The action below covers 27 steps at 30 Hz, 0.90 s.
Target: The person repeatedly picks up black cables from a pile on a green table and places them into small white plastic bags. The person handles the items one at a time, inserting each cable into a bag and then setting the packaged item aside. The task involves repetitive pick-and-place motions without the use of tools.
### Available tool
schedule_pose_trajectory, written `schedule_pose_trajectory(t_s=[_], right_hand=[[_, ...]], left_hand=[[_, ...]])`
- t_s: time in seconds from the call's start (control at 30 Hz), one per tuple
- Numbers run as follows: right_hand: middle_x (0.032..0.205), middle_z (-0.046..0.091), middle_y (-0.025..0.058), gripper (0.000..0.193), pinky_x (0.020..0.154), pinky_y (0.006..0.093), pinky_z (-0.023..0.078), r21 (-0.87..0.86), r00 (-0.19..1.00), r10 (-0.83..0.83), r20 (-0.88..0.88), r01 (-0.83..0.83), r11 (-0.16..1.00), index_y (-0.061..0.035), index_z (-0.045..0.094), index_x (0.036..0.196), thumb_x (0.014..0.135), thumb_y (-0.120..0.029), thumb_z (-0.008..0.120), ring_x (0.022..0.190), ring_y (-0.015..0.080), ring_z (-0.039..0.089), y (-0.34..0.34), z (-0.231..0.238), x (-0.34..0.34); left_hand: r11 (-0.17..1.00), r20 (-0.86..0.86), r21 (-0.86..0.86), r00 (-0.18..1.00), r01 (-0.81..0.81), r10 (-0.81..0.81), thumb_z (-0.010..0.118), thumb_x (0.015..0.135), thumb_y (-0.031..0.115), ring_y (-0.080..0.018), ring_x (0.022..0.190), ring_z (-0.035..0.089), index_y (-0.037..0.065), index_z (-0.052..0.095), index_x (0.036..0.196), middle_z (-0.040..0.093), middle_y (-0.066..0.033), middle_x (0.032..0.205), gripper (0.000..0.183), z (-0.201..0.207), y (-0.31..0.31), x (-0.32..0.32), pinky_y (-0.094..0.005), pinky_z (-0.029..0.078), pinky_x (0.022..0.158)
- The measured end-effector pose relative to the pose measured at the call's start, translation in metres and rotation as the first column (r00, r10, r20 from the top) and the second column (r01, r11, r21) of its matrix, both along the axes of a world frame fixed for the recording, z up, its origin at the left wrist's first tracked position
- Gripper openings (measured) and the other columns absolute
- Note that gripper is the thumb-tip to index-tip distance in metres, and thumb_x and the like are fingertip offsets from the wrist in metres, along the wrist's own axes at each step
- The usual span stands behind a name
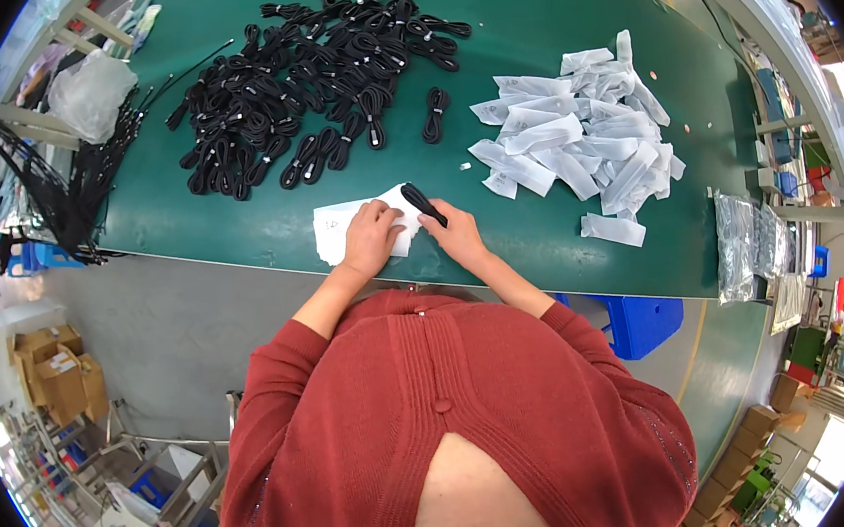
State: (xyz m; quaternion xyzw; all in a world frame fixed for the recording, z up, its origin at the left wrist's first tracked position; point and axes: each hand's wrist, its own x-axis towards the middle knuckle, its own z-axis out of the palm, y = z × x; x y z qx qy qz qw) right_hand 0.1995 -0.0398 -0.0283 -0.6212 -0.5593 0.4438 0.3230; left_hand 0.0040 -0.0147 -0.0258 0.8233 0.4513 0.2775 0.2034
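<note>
Black coiled cable [422,202] is gripped in the right hand [457,234] while the left hand [372,238], pinch unclear, rests on white bags [333,231]; bagging, seemingly begun, next needs an opened mouth.

Cable pile [311,84] left of packets [587,137].

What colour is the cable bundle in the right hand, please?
The cable bundle is black, showing best in the head view.
</note>
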Motion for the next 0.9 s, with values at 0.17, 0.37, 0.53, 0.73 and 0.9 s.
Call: schedule_pose_trajectory(t_s=[0.17,0.37,0.53,0.73,0.9], right_hand=[[0.096,0.069,0.0193,0.037,0.075,0.0398,0.051,-0.052,0.995,-0.097,-0.024,0.096,0.994,-0.0012,0.059,0.115,0.09,-0.027,0.065,0.085,0.0354,0.068,-0.02,0.005,0.005],[0.096,0.069,0.0176,0.028,0.074,0.0402,0.052,0.086,0.995,-0.082,-0.057,0.087,0.992,-0.0018,0.057,0.11,0.091,-0.022,0.063,0.086,0.0351,0.067,-0.038,-0.003,0.009],[0.094,0.068,0.016,0.026,0.071,0.0373,0.051,0.213,0.993,0.0,0.121,-0.026,0.977,-0.0049,0.061,0.112,0.091,-0.02,0.064,0.081,0.0316,0.067,-0.038,0.013,0.009],[0.088,0.069,0.0125,0.026,0.064,0.03,0.049,-0.059,0.992,0.117,0.044,-0.114,0.992,-0.0057,0.063,0.113,0.092,-0.022,0.063,0.075,0.0169,0.066,-0.03,0.027,0.012],[0.079,0.067,0.0077,0.024,0.057,0.0305,0.048,-0.502,0.837,-0.14,-0.529,-0.175,0.847,-0.0078,0.066,0.108,0.092,-0.026,0.062,0.057,0.0157,0.058,-0.021,0.007,0.022]], left_hand=[[0.998,0.057,-0.033,0.997,-0.052,0.054,0.07,0.077,0.007,-0.0283,0.079,0.06,0.006,0.064,0.084,0.06,-0.0076,0.084,0.009,-0.01,0.001,0.003,-0.0393,0.049,0.07],[0.957,0.201,-0.261,0.963,-0.125,0.18,0.068,0.082,0.001,-0.0194,0.065,0.058,0.002,0.063,0.085,0.06,-0.0079,0.082,0.007,-0.002,-0.005,0.001,-0.0298,0.047,0.061],[0.931,0.264,-0.348,0.941,-0.113,0.213,0.068,0.083,0.001,-0.0209,0.068,0.059,0.002,0.062,0.088,0.06,-0.0093,0.083,0.008,0.002,-0.003,-0.005,-0.0314,0.048,0.063],[0.956,0.357,-0.294,0.925,-0.021,0.13,0.067,0.083,-0.002,-0.0183,0.073,0.058,0.001,0.062,0.088,0.061,-0.0081,0.087,0.008,0.008,-0.002,-0.006,-0.0297,0.048,0.067],[0.982,0.221,-0.019,0.958,0.19,-0.181,0.068,0.077,-0.004,-0.0277,0.086,0.057,0.004,0.063,0.086,0.061,-0.0084,0.093,0.013,0.033,0.005,-0.006,-0.0365,0.047,0.077]])
